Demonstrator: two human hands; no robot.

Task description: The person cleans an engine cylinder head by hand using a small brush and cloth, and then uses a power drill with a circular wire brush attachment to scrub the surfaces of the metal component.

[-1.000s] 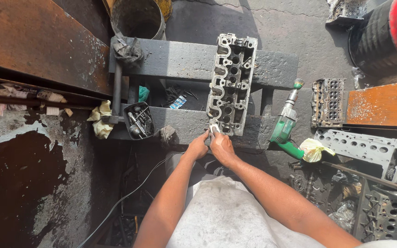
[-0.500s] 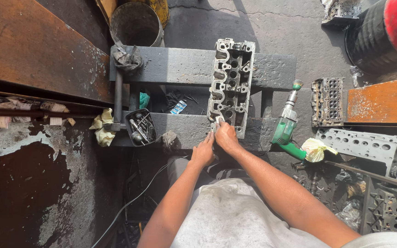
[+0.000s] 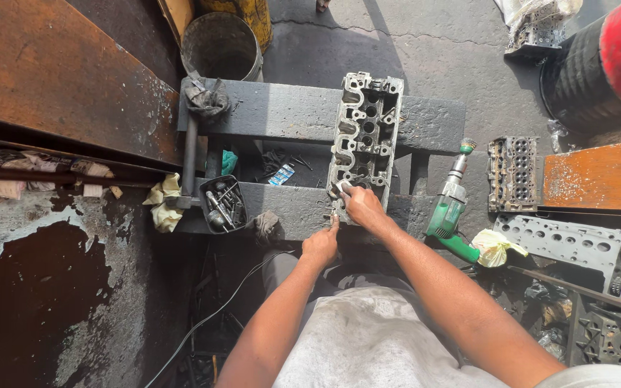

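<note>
Now the right hand (image 3: 359,205) has moved onto the cylinder head (image 3: 363,140) at the bench's (image 3: 282,111) near edge, fingers pinching something small; left hand (image 3: 321,246) dropped back, forefinger out.

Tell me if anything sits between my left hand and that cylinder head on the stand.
Nothing visible does. The left hand rests at the near edge of the stand, just below the cylinder head, while the right hand already touches its near end.

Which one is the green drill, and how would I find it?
Start at the dark bench in the middle, where a cylinder head lies. Look just right of the bench's near corner: the drill lies there, beside a yellow rag. It is the only bright green tool among grey metal parts.
</note>
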